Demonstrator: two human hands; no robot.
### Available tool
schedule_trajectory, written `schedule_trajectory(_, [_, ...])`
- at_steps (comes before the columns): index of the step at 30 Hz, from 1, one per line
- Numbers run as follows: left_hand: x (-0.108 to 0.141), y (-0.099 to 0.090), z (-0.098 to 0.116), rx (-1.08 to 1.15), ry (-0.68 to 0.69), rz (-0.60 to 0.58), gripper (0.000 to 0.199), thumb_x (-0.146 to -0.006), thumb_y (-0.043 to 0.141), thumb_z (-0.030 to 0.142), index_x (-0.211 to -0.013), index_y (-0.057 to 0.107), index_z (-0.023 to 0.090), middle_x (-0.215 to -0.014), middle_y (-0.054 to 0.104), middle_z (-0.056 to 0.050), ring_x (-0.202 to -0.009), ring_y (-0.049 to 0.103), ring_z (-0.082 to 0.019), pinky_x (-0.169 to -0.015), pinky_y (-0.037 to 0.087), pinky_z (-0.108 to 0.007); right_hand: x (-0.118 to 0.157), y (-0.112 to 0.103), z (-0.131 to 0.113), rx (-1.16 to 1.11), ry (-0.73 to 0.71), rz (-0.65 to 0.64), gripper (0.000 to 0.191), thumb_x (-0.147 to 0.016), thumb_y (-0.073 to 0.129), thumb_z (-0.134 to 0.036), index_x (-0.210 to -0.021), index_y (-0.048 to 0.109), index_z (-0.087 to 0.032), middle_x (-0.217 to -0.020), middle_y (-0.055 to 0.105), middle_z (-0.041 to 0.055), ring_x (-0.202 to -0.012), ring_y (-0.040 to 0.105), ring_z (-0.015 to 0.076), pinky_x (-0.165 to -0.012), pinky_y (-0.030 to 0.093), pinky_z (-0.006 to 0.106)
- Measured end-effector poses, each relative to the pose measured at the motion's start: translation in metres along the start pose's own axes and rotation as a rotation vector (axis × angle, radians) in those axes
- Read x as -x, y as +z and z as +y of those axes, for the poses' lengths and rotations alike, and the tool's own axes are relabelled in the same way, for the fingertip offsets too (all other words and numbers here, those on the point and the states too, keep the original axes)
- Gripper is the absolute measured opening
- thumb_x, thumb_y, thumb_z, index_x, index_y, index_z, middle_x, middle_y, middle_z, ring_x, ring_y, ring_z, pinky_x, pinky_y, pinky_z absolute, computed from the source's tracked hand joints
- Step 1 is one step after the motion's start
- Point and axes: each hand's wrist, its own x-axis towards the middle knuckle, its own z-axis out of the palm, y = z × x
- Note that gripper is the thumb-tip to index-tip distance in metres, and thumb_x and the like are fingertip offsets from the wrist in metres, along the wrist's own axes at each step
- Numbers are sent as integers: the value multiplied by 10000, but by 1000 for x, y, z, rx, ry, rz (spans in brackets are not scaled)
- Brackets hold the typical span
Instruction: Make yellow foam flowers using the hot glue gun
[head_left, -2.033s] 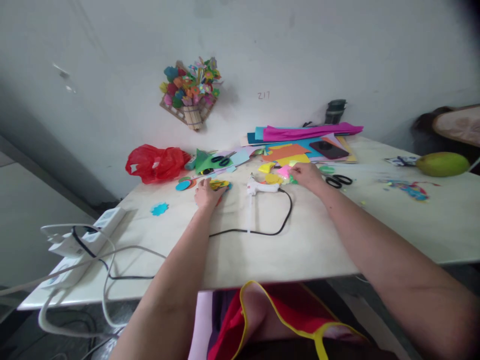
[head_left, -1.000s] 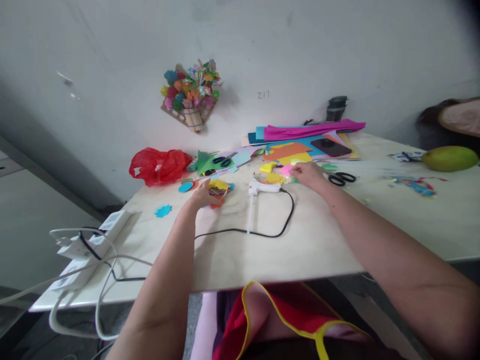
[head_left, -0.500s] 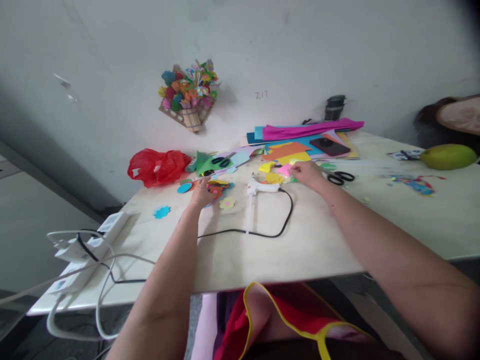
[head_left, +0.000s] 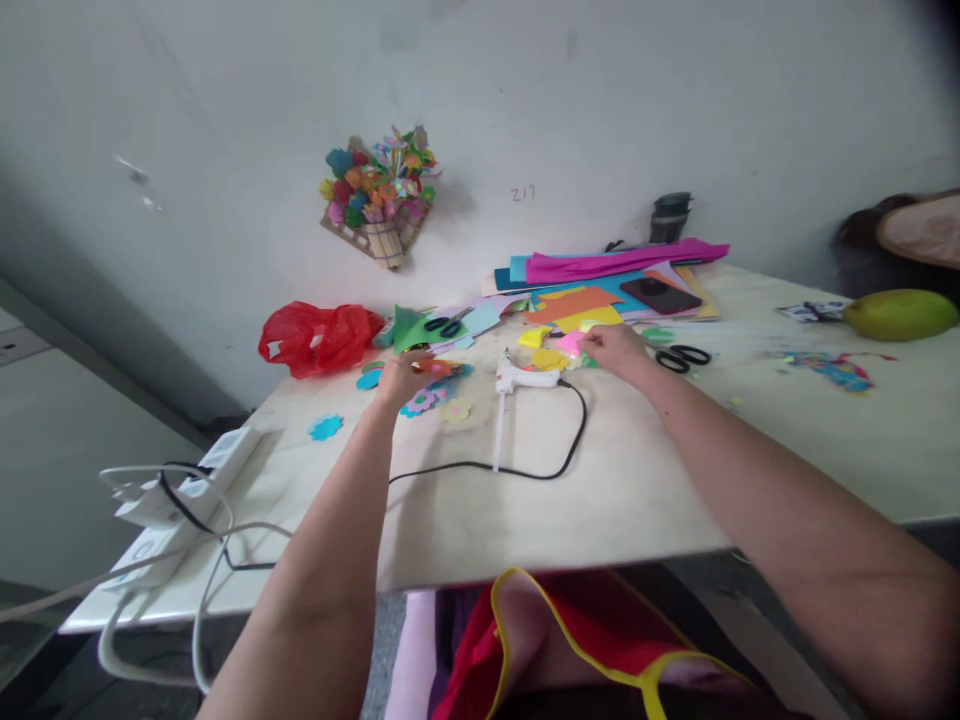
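Note:
My left hand (head_left: 403, 378) is closed, pinching an orange paper flower (head_left: 437, 368) just over the table. Under and beside it lie a purple paper flower (head_left: 420, 402) and a pale yellow paper flower (head_left: 456, 410). My right hand (head_left: 613, 348) has its fingers pressed together on a pink paper piece (head_left: 570, 342), whose exact shape is too small to tell. Yellow paper cutouts (head_left: 550, 359) are to its left. Between both hands lies a white hot glue gun (head_left: 525, 376) with a glue stick pointing towards me.
A blue scalloped cutout (head_left: 326, 428) and a power strip (head_left: 187, 500) with cables are on the left. Red plastic bag (head_left: 319, 338), scissors (head_left: 448, 324) and coloured paper sheets (head_left: 577, 300) line the back. Another pair of scissors (head_left: 682, 358), a phone (head_left: 660, 294) and a mango (head_left: 900, 314) are right.
My left hand has drawn the orange flower up and away, baring the purple flower underneath. My right hand stays at the pink paper piece.

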Motion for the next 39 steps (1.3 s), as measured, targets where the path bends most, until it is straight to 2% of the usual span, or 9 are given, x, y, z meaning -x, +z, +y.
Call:
schedule_trajectory(4, [5, -3, 7, -162, -43, 96, 308, -688, 597, 472, -902, 700, 278, -824, 689, -33, -809, 616, -214, -684, 433, -270, 0, 0, 0, -1, -13, 1, 192, -738, 533, -315, -747, 694, -210, -779, 696, 50, -716, 591, 193, -547, 358, 259])
schedule_trajectory(14, [-6, -13, 3, 48, -109, 236, 376, -713, 540, 516, -916, 684, 234, -753, 696, -30, -798, 628, -182, -614, 416, -217, 0, -3, -1, -1, 0, -23, 198, -738, 532, -305, -757, 697, -196, -803, 698, 64, -728, 595, 197, -570, 368, 264])
schedule_trajectory(19, [-12, -14, 2, -59, -105, 325, 350, -747, 519, 460, -952, 683, 230, -819, 694, -54, -827, 627, -215, -665, 440, -265, 0, 0, 1, -16, -30, -13, 213, -744, 511, -300, -756, 695, -191, -770, 693, 64, -708, 593, 195, -579, 374, 267])
schedule_trajectory(21, [-13, -13, 1, -139, -90, 237, 327, -753, 522, 401, -978, 682, 226, -864, 690, -70, -863, 622, -237, -705, 446, -287, 0, 2, 2, -16, -33, -7, 214, -743, 508, -295, -751, 693, -188, -757, 692, 63, -697, 592, 194, -572, 369, 267])
schedule_trajectory(25, [-12, -10, 0, -158, 16, -120, 439, -675, 607, 288, -1111, 619, 249, -1054, 654, -51, -957, 599, -216, -788, 447, -249, -1, 4, 4, -37, -34, -2, 211, -739, 503, -288, -734, 688, -187, -751, 691, 59, -692, 591, 184, -560, 365, 254])
schedule_trajectory(29, [-6, -7, 3, -107, 113, -300, 705, -604, 673, 422, -1259, 481, 248, -1220, 564, -47, -1071, 542, -231, -884, 420, -275, -2, 6, 5, -26, -43, 8, 213, -733, 499, -284, -727, 688, -187, -742, 691, 53, -680, 590, 174, -539, 355, 240])
schedule_trajectory(33, [-4, 5, 2, -183, 131, -269, 701, -615, 674, 440, -1252, 487, 215, -1180, 585, -87, -1054, 545, -259, -850, 430, -311, -2, 6, 4, -30, -57, -5, 186, -714, 523, -270, -727, 694, -197, -720, 691, 38, -653, 585, 166, -529, 358, 236])
schedule_trajectory(36, [-7, 13, -2, -155, 75, -141, 468, -716, 575, 465, -1111, 604, 215, -1035, 651, -80, -924, 597, -235, -746, 448, -292, -2, 7, 3, -51, -64, -13, 174, -699, 539, -253, -742, 700, -203, -741, 695, 33, -674, 591, 166, -550, 371, 236])
schedule_trajectory(39, [-11, 15, -4, -124, 35, -92, 359, -756, 536, 440, -1004, 659, 211, -891, 679, -70, -807, 610, -210, -661, 435, -264, -1, 9, 2, -48, -64, -3, 189, -707, 527, -253, -749, 704, -203, -751, 697, 31, -689, 594, 167, -570, 376, 240])
